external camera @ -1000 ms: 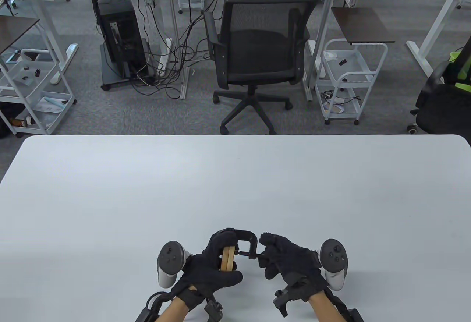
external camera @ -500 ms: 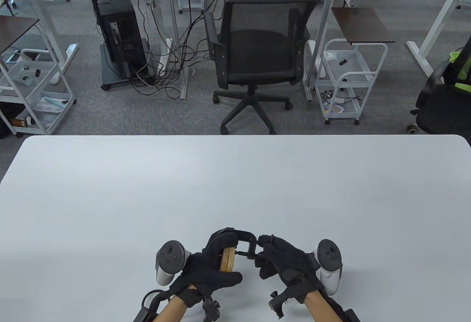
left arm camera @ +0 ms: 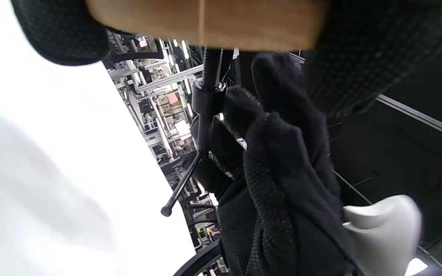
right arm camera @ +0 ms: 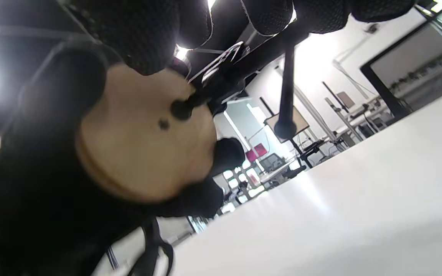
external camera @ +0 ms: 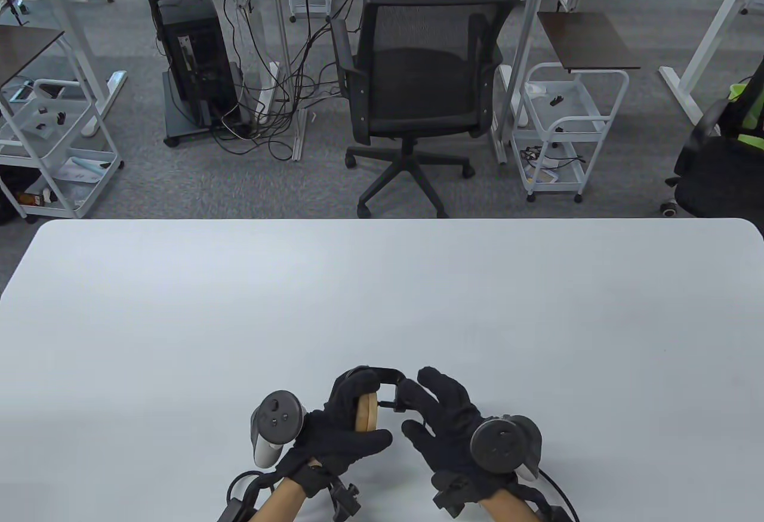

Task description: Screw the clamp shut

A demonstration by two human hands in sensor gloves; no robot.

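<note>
The white table (external camera: 382, 307) holds both gloved hands close to its near edge. The left hand (external camera: 343, 426) grips two round wooden discs (external camera: 365, 411) with its fingers wrapped around them, and the black clamp (external camera: 388, 380) sits over the discs. Just right of the discs, the right hand (external camera: 444, 420) has its fingers closed on the clamp's screw (left arm camera: 205, 115).

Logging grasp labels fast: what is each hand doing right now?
Left hand: grips the wooden discs set in the clamp.
Right hand: fingers on the clamp's screw end; whether they grip it cannot be told.
</note>
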